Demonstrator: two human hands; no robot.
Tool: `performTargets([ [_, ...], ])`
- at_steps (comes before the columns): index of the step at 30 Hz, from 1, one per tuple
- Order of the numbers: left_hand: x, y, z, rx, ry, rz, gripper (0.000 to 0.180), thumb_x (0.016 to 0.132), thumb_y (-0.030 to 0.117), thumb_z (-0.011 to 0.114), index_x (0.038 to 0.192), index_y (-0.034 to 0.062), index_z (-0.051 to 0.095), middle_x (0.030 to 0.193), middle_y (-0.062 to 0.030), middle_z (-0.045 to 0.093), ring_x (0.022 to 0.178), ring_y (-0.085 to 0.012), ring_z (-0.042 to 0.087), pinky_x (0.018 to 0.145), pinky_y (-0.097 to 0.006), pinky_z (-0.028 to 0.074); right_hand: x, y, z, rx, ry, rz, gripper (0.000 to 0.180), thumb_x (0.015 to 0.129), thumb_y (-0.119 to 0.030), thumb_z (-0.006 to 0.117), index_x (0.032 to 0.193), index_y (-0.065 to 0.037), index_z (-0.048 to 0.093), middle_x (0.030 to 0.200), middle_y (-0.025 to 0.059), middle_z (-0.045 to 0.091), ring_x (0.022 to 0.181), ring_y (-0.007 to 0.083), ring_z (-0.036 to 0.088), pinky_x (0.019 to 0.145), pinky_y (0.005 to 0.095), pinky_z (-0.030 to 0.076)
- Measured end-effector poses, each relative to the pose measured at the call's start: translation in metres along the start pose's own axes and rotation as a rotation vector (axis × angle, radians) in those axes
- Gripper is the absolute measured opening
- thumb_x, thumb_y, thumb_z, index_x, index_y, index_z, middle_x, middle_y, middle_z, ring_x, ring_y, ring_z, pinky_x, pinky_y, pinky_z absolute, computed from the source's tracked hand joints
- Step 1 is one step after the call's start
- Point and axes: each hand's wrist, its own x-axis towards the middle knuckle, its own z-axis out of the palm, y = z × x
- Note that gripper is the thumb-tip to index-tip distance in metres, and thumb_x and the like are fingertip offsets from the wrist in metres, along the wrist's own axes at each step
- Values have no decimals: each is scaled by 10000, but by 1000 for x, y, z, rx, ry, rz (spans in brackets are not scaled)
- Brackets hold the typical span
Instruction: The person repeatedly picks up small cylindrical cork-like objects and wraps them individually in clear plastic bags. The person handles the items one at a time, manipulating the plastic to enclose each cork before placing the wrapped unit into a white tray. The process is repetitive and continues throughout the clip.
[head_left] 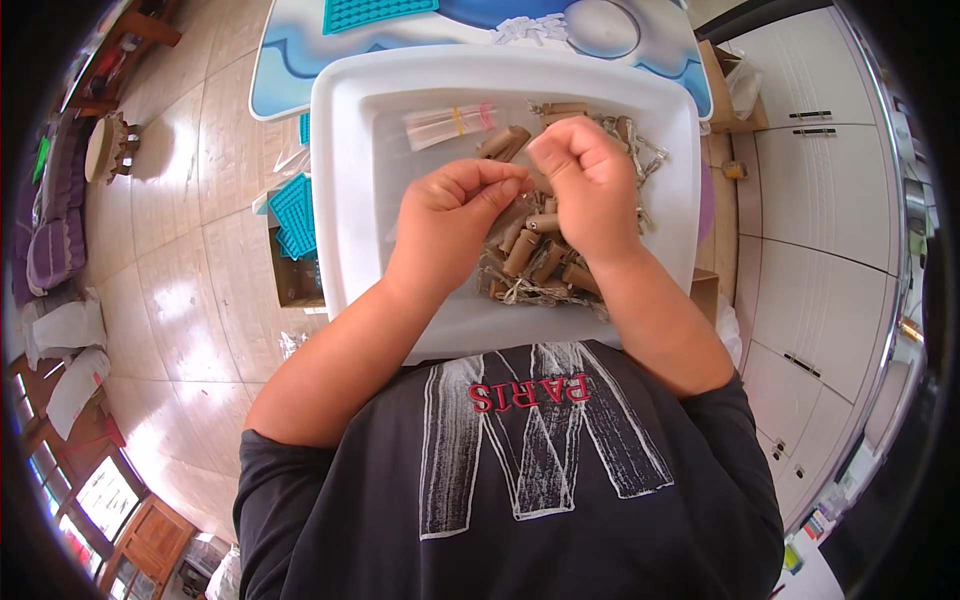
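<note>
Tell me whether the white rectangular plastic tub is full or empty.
Neither: the white tub is partly filled. Brown cylindrical pieces lie heaped inside toward the right, while its white interior shows at left.

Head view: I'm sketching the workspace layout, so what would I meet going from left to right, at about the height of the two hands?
Purple cushion, teal gridded sheets, white tub's left rim, left hand, right hand, white tub's right rim, white cabinet.

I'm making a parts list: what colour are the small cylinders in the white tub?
The small cylinders are tan-brown; the head view shows them best.
</note>
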Motion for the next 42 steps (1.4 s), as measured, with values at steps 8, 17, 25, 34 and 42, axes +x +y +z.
performTargets([
  [8,4,8,-13,-108,127,-24,118,884,102,558,963,19,586,928,-80,661,786,-88,592,694,-204,461,20,1,-32,600,15,377,151,887,-211,574,872,-60,579,646,-55,457,494,12,313,424,172,238],
  [17,4,13,-15,-123,113,-46,80,886,108,556,917,34,549,933,-87,657,797,-84,595,665,-205,465,1,-3,-9,256,-291,383,176,837,-185,649,900,-23,619,708,-60,544,616,9,422,542,171,346],
  [25,6,14,-18,-148,97,-62,130,883,100,557,931,-12,511,939,-119,639,802,-132,616,705,-247,517,2,-5,-11,359,-252,408,141,831,-140,647,882,-11,623,761,-35,590,657,16,473,586,169,388],
  [34,8,11,-17,-142,90,-67,129,880,92,547,941,-9,493,940,-117,631,793,-144,617,720,-264,535,0,-4,-8,388,-202,390,115,832,-123,637,882,-22,614,734,-48,566,601,0,429,532,154,339],
  [42,7,11,-21,-237,100,-80,106,868,80,558,931,-5,551,886,-81,621,788,-133,595,717,-266,530,0,3,-7,515,-179,493,102,829,-136,640,864,-45,612,713,-62,554,549,-11,376,484,149,277],
])
